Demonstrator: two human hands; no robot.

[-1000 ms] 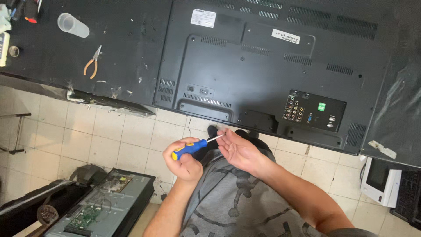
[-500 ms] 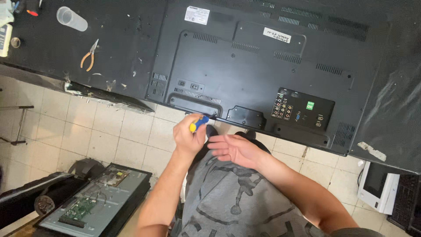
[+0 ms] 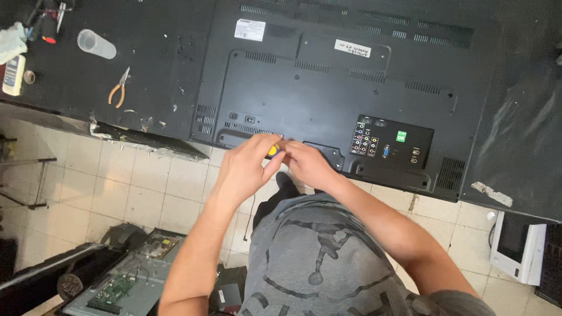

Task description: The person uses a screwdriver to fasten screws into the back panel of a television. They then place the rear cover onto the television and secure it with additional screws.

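Fingers [image 3: 257, 153] of the left hand [image 3: 246, 167] curled shut around the yellow-handled screwdriver [image 3: 272, 150], only a small patch of handle showing between the two hands. Right hand [image 3: 307, 164] pressed up against it from the other side, fingertips bunched at the tool; whether closed on it or merely steadying it, impossible to tell. Both hands met at the lower edge of the black television back panel [image 3: 351, 88], lying face down on the dark workbench [image 3: 158, 52], just left of the connector panel [image 3: 386, 143]. Farther left on the bench: orange-handled pliers [image 3: 119, 89] and a clear plastic cup [image 3: 96, 44] on its side, well apart from the hands. Down on the tiled floor [image 3: 146, 175], an opened chassis with a green circuit board [image 3: 114, 289].
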